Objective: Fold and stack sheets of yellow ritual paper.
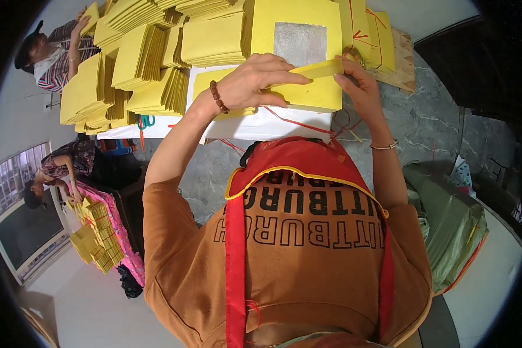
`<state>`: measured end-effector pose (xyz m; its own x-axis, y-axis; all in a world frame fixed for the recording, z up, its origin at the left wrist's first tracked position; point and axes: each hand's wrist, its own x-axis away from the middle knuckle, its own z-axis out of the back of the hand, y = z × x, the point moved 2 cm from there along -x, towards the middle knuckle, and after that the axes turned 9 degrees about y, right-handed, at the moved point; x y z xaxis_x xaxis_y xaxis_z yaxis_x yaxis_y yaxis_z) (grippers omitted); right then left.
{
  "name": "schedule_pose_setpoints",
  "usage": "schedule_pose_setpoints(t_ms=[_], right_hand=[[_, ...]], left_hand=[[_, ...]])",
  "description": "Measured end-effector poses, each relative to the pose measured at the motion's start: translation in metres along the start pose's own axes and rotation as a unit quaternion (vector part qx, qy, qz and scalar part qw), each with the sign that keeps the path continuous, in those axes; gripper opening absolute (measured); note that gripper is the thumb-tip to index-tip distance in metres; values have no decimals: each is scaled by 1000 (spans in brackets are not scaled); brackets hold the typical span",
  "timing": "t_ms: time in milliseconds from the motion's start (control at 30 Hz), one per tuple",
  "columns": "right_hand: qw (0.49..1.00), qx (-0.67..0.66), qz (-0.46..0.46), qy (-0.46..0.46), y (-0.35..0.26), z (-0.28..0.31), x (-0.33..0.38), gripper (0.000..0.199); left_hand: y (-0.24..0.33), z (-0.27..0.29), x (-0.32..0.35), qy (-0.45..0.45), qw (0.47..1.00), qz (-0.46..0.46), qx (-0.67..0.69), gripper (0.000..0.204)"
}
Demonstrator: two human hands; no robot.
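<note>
In front of me lies a thick stack of yellow joss paper [338, 35], its top sheet bearing a silver foil square [300, 43]. A narrow yellow paper fold [319, 69] rises along the stack's near edge. My right hand [358, 87] pinches its right end between thumb and fingers. My left hand [258, 81], a brown bead bracelet at the wrist, reaches over from the left with fingers stretched out and thumb apart. Its fingertips rest at the fold's left end; whether they grip the paper cannot be made out. Beneath the left wrist lies more yellow paper [211, 77].
Several folded yellow paper bundles [214, 39] crowd the table's left and far side. Bundles tied with red string [380, 40] stand at right. Red string [298, 123] hangs over the white table edge [267, 124]. Green scissor handles [145, 121] show at left. Two people work further left.
</note>
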<state>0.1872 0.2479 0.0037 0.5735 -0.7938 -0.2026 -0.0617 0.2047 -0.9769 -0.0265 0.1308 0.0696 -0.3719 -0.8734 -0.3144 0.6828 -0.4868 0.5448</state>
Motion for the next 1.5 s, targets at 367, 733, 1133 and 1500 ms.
schedule_pose_setpoints(t_ms=[367, 733, 1133, 1500], right_hand=[[998, -24, -57, 17, 4, 0, 2, 25], [993, -75, -94, 16, 3, -1, 2, 29], [998, -52, -30, 1, 4, 2, 1, 30], [999, 42, 18, -17, -1, 1, 2, 37]], left_hand=[[8, 0, -2, 3, 998, -29, -56, 55], [6, 3, -2, 146, 983, 88, 67, 27], [-4, -1, 6, 105, 952, 231, 169, 16], [-8, -5, 5, 90, 937, 264, 208, 15]])
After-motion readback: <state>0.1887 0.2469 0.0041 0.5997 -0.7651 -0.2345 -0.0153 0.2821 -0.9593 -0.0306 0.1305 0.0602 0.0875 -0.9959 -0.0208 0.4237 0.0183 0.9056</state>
